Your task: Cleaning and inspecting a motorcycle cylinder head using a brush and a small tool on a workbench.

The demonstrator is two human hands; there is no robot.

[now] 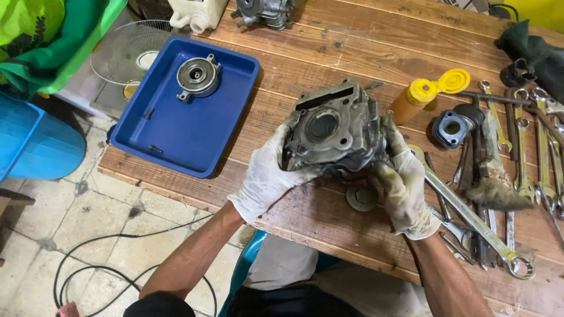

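A grey, grimy metal engine cylinder block (pixel 332 128) with a round bore facing me is held up over the wooden table (pixel 329 47). My left hand (pixel 267 176), in a dirty white glove, grips its left lower side. My right hand (pixel 400 182), gloved too, clasps its right side. Just beneath the block, a small round metal disc (pixel 361 198) lies on the table.
A blue tray (pixel 176 132) at the left holds a round metal cover (pixel 198 76). An orange bottle with an open yellow cap (pixel 420 97), a grey flange piece (pixel 451 126), a brush (pixel 496 185) and several wrenches (pixel 523 158) lie at the right. Cables run across the tiled floor (pixel 88 258).
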